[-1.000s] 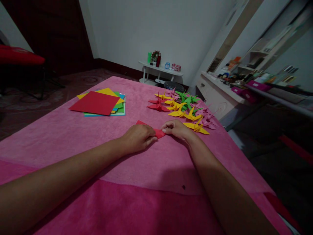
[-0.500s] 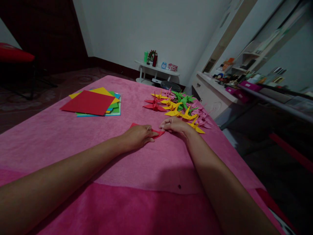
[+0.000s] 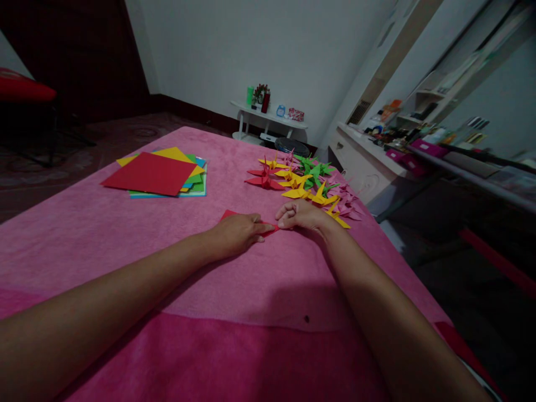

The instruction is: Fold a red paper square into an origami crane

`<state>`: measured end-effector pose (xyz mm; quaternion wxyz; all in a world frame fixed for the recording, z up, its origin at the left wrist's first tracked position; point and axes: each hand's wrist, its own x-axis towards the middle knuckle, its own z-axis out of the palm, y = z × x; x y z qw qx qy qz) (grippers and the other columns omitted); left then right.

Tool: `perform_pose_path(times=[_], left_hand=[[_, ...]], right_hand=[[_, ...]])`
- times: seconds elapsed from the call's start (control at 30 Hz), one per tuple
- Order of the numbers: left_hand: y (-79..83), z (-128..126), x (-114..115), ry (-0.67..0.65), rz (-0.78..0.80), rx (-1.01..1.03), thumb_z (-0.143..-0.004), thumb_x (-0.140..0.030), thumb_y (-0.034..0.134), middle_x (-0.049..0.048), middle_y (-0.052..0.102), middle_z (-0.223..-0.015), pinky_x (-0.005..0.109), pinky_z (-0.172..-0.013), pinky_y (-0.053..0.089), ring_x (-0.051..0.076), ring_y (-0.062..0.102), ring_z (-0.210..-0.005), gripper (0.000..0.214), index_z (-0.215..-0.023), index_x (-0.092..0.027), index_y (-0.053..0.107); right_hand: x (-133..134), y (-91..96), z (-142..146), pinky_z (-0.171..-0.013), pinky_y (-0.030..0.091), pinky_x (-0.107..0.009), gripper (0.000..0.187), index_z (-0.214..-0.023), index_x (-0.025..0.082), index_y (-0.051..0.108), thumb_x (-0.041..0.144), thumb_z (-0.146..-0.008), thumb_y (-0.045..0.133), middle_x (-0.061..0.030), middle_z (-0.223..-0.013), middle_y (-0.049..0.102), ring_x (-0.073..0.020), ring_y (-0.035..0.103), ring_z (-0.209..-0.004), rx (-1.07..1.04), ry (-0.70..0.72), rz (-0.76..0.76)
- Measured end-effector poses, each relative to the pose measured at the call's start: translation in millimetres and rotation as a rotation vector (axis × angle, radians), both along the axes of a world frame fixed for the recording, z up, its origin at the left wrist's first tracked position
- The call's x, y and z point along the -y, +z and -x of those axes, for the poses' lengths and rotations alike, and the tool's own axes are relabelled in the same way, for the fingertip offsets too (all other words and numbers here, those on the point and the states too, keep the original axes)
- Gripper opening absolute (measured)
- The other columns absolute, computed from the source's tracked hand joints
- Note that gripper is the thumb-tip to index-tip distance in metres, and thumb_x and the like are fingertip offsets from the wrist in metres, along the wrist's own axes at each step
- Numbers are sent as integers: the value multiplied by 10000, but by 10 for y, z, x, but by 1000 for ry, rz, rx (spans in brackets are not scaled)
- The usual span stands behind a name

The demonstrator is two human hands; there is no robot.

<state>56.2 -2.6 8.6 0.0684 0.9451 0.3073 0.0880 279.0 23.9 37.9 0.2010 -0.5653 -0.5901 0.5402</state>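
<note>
Red paper | 12 o'clock, on pink cloth | likely light, easily creased: hold by edges | your left hand covers it, right hand at its 3-o'clock tip; fingers' grip unclear on both

L hand on folded red paper, index finger out; R hand at paper's R tip, fingers bent. Beyond: 2 red cranes w/ yellow, green & pink ones. Paper stack far L, red on top.
</note>
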Motion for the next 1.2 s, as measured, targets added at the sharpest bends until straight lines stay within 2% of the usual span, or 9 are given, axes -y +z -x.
perform_pose_path(times=[0.27,0.47,0.57,0.7,0.8,0.93,1.0,1.1,1.2], left_hand=[[50,-19,54,22,-46,-39,-922,-265,441,50,571,-910,235,-574,353,142,553,-683,398,-1307,-295,536],[56,-11,86,38,-19,-7,-919,-259,452,44,542,-835,233,-559,326,138,506,-651,362,-1254,-268,588],[8,28,80,12,1,66,-917,-251,464,45,521,-818,235,-583,331,137,489,-675,315,-1176,-231,641],[-82,114,101,-37,27,173,-932,-284,454,38,488,-783,238,-591,322,129,442,-679,281,-1011,-177,702],[-108,204,188,-42,25,264,-949,-315,425,48,493,-805,244,-616,343,136,436,-713,318,-967,-157,700],[-69,324,349,-81,18,301,-939,-272,443,97,526,-985,301,-785,412,185,473,-909,279,-1044,-166,679],[-48,357,404,-84,22,300,-935,-262,448,112,522,-1046,333,-845,421,203,473,-968,279,-1083,-169,666],[-36,373,440,-69,32,302,-937,-277,446,118,527,-1057,354,-867,433,211,480,-982,293,-1107,-170,660],[-20,382,459,-54,53,314,-936,-278,453,117,546,-1052,357,-865,447,210,498,-983,287,-1082,-170,676]], right_hand=[[47,-84,61,-482,367,-192,192,-681,141,630,9,-548,674,40,-520,613,-82,511,-474,102,-43,-132],[125,-214,78,-539,406,-200,203,-752,163,659,28,-602,660,15,-626,640,-102,564,-566,381,-86,-397],[179,-198,91,-549,404,-207,183,-770,168,662,45,-639,630,1,-669,650,-110,570,-592,507,-74,-458],[187,-119,100,-544,385,-208,192,-754,158,669,25,-631,603,-5,-670,639,-112,553,-594,529,-48,-412],[151,-69,112,-529,368,-208,203,-713,145,681,1,-606,587,0,-629,625,-105,525,-559,500,-15,-346],[116,-44,195,-519,342,-212,78,-676,135,673,119,-697,599,13,-581,586,-97,483,-527,386,-4,-358],[106,-48,274,-516,323,-221,129,-618,144,649,231,-713,650,19,-544,550,-105,474,-530,375,-12,-387],[94,-65,401,-516,311,-231,203,-586,158,638,317,-633,754,17,-526,546,-113,476,-538,418,-38,-370],[95,-94,475,-516,316,-230,223,-584,148,642,302,-555,801,17,-524,559,-99,461,-519,307,-33,-285]])
